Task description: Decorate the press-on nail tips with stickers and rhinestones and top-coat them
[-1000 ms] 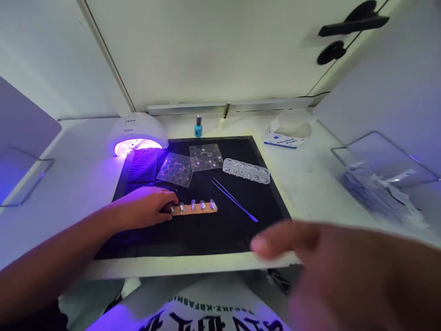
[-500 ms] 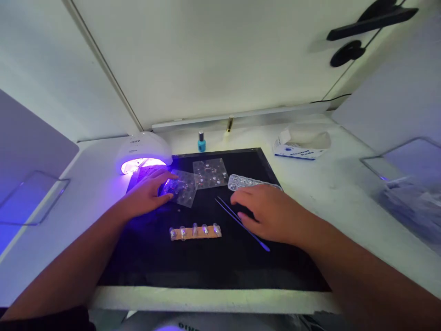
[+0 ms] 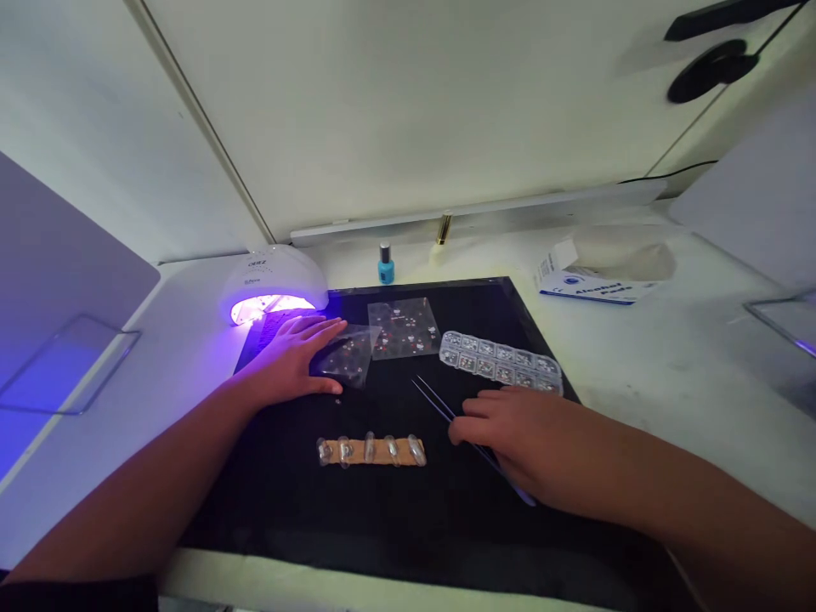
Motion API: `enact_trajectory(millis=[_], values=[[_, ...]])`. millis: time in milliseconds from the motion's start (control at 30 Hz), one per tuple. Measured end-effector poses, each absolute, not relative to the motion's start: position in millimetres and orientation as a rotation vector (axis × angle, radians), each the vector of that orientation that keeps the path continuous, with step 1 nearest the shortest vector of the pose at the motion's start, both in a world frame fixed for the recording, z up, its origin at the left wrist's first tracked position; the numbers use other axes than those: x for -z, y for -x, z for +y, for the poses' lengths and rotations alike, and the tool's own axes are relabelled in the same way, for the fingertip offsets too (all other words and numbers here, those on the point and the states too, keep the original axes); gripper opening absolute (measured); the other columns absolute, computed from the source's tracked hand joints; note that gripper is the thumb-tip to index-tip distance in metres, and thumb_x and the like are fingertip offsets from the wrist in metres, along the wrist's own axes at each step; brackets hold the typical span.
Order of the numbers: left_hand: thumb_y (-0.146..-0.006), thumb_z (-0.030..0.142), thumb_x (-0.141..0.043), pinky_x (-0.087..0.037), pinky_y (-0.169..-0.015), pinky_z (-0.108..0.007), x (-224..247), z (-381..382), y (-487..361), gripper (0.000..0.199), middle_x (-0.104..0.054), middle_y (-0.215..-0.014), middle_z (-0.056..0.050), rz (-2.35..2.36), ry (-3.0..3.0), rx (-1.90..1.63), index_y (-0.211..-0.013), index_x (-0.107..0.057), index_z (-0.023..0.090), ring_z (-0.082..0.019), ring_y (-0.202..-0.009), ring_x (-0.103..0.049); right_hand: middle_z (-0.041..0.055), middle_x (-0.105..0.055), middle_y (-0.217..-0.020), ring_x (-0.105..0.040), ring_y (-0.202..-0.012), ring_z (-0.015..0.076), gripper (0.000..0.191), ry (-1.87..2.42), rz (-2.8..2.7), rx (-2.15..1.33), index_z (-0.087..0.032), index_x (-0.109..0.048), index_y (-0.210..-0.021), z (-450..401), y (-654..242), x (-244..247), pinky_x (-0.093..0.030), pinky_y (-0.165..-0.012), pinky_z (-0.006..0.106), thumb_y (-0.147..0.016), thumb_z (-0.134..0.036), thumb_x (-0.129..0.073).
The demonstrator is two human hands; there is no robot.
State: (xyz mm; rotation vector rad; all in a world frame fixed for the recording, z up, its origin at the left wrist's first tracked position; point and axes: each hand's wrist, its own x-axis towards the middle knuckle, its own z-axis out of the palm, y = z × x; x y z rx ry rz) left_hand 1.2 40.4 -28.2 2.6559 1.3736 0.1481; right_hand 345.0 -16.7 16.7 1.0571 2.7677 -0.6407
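My left hand (image 3: 293, 357) lies with fingers spread over the edge of a clear sticker sheet (image 3: 349, 357), in front of the glowing lamp (image 3: 277, 280). Another sticker sheet (image 3: 405, 327) lies just to its right. My right hand (image 3: 510, 429) has its thumb and fingers closed around the middle of the tweezers (image 3: 437, 399), whose two tips are apart and point up and left. Several clear nail tips stand across a tan strip (image 3: 377, 452) at the front. Behind my right hand is a clear compartment case (image 3: 501, 361) with small pieces inside.
All this rests on a black mat (image 3: 357, 535). Behind it stand a blue bottle (image 3: 386, 268) and a gold-coloured tube (image 3: 444, 228). An open alcohol pads box (image 3: 596, 276) is at the right rear, and a wire-framed holder (image 3: 70, 365) at the left.
My right hand has come down onto the tweezers and closed on them, uncovering the compartment case. My left hand has flattened and spread on the sheet. The camera view has shifted slightly.
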Motion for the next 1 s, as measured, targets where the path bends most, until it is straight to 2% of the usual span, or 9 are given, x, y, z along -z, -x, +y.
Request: enact_trajectory(millis=[133, 267, 433, 600, 767, 1000], values=[[-0.084, 0.070, -0.058, -0.037, -0.111, -0.061, 26.3, 40.7, 2.2, 0.084, -0.056, -0.144, -0.016, 1.305, -2.810, -0.273, -0.149, -0.041, 0.019, -0.037, -0.135, -0.048, 0.0034, -0.066, -0.081, -0.062, -0.075, 0.0225, 0.036, -0.981, 2.760, 0.637, -0.023, -0.067, -0.090, -16.8, -341.6, -17.4, -0.037, -0.063, 0.032, -0.076, 0.005, -0.050], [-0.090, 0.067, -0.052, -0.046, -0.105, -0.057, 23.4, 40.1, 3.2, 0.071, -0.062, -0.137, -0.015, 1.284, -2.888, -0.342, -0.142, -0.049, 0.018, -0.034, -0.126, -0.058, 0.0033, -0.064, -0.077, -0.060, -0.071, 0.0209, 0.028, -0.961, 2.790, 0.553, -0.022, -0.067, -0.080, -13.3, -340.6, -14.7, -0.033, -0.061, 0.030, -0.081, 0.001, -0.053], [-0.095, 0.061, -0.047, -0.055, -0.092, -0.054, 21.3, 38.3, 2.1, 0.060, -0.072, -0.118, -0.015, 1.252, -2.986, -0.383, -0.134, -0.056, 0.016, -0.033, -0.108, -0.069, 0.0029, -0.063, -0.074, -0.057, -0.068, 0.0193, 0.023, -0.935, 2.828, 0.404, -0.022, -0.067, -0.074, -10.7, -342.2, -9.4, -0.029, -0.059, 0.029, -0.082, -0.002, -0.059], [-0.097, 0.054, -0.049, -0.058, -0.085, -0.050, 23.2, 38.4, 2.5, 0.049, -0.076, -0.107, -0.013, 1.210, -3.084, -0.427, -0.127, -0.061, 0.017, -0.030, -0.099, -0.072, 0.0021, -0.061, -0.074, -0.055, -0.066, 0.0181, 0.025, -0.912, 2.887, 0.282, -0.023, -0.066, -0.074, -9.8, -343.3, -5.1, -0.026, -0.058, 0.029, -0.080, 0.000, -0.061], [-0.100, 0.032, -0.049, -0.058, -0.083, -0.042, 28.1, 40.9, 4.4, 0.026, -0.077, -0.104, -0.005, 1.170, -3.145, -0.514, -0.115, -0.067, 0.020, -0.023, -0.090, -0.073, 0.0020, -0.062, -0.077, -0.056, -0.071, 0.0210, 0.024, -0.830, 2.928, 0.160, -0.024, -0.065, -0.076, -7.3, -346.0, 2.0, -0.027, -0.061, 0.031, -0.079, -0.001, -0.063], [-0.097, 0.023, -0.048, -0.053, -0.086, -0.046, 25.8, 40.4, 10.4, 0.026, -0.075, -0.109, -0.008, 1.226, -3.136, -0.709, -0.109, -0.070, 0.020, -0.026, -0.101, -0.067, 0.0031, -0.064, -0.080, -0.054, -0.073, 0.0208, 0.030, -0.737, 3.024, 0.105, -0.023, -0.065, -0.080, -13.4, -343.3, -15.0, -0.032, -0.064, 0.033, -0.076, 0.004, -0.052]])
